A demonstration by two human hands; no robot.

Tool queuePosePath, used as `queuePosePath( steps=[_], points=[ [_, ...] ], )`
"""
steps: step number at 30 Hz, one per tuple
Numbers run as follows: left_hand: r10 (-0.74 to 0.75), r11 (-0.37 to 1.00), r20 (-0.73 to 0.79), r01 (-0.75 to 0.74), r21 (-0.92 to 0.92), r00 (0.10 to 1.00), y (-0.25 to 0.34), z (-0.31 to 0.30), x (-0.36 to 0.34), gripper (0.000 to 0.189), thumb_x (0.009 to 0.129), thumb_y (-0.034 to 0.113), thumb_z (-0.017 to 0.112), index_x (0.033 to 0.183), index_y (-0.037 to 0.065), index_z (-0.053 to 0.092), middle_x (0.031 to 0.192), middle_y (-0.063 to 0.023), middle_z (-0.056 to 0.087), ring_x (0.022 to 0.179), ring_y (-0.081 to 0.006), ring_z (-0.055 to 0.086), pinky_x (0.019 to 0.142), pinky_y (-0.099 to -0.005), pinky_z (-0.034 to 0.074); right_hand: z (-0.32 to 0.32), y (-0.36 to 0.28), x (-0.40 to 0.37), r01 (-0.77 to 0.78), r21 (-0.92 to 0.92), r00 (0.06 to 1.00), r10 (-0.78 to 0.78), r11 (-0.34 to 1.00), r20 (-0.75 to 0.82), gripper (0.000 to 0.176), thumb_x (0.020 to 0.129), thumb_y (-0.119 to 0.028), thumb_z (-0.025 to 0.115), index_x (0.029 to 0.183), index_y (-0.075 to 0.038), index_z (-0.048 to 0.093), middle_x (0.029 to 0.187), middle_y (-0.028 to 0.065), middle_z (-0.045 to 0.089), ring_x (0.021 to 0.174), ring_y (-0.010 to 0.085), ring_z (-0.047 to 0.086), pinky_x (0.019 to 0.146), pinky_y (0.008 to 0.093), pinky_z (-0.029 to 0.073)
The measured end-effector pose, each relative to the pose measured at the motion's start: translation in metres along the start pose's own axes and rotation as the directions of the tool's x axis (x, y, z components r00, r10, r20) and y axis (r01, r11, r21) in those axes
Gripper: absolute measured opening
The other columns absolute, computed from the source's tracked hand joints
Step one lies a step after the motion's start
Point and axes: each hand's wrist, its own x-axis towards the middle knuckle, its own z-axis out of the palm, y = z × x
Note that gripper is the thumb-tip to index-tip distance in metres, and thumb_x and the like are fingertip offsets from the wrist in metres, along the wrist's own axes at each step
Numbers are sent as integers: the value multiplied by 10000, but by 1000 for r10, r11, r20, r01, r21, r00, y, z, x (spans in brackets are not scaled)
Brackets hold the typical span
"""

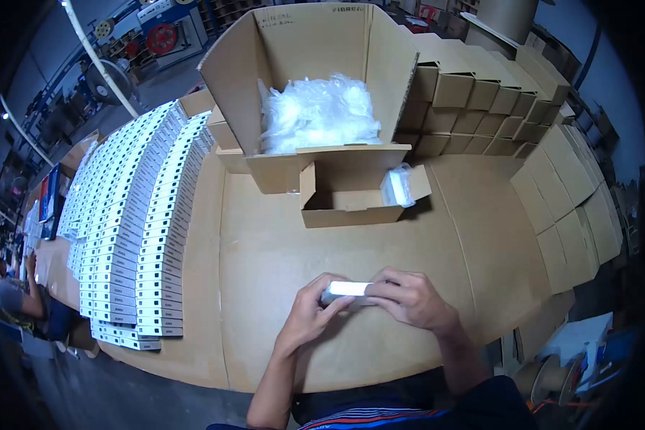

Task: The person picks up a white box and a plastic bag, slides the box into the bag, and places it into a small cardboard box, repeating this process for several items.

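My left hand [317,309] grips the left end of a small white box [350,289], low over the cardboard-covered table. My right hand [407,298] has its fingers closed on the box's right end. Clear plastic seems to show around the box, but its outline is partly hidden by my fingers. Beyond my hands stands an open small carton [351,217], with a plastic-wrapped white box [397,187] at its right end. Behind it, a large open carton [226,93] holds a heap of clear plastic bags [321,113].
Tall stacks of white boxes [161,236] line the left side of the table [279,258]. Brown cartons [455,93] are piled at the back right, with more cartons [570,193] along the right edge. Another person [25,294] is at the far left.
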Motion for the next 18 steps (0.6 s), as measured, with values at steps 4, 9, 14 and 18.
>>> queuePosePath(
  steps=[4, 9, 14, 18],
  points=[
    [183, 886, -168, -88, 456, 969, 13, -5, 23, 747, 919, 183, 773, 1548, 89, 382, 1373, -217, 531, 1193, -344, 607, 948, -457, 550, -21, 17, 13, -101, -115, 972, 73, 988, -224, 230, 831, -2, 790, 1038, -6, 689, 942, 136, 647, 740, 263, 689, 594, 346, 588],
    [210, 607, -248, 73, 792, 946, 11, -5, 56, 829, 923, 222, 750, 1616, 243, 296, 1435, -241, 449, 1167, -455, 581, 974, -529, 524, -14, 38, 49, -266, -66, 695, 144, 962, -705, 232, 858, 39, 758, 1067, 19, 659, 930, 126, 600, 724, 223, 674, 520, 293, 629],
    [126, 545, -289, 177, 820, 949, 5, -4, 74, 784, 937, 272, 727, 1607, 261, 319, 1398, -220, 490, 1092, -449, 624, 921, -535, 545, 3, 66, 72, -290, -223, 698, 46, 931, -714, 237, 863, 21, 758, 1070, 12, 644, 936, 130, 597, 727, 255, 660, 532, 307, 638],
    [202, 519, -283, 143, 843, 937, -5, -7, 78, 745, 935, 297, 728, 1585, 227, 372, 1333, -179, 534, 1050, -395, 643, 845, -509, 560, 12, 79, 73, -346, -307, 745, 61, 886, -664, 186, 876, 0, 748, 1039, 7, 658, 908, 140, 595, 725, 267, 668, 499, 334, 594]
  ],
)
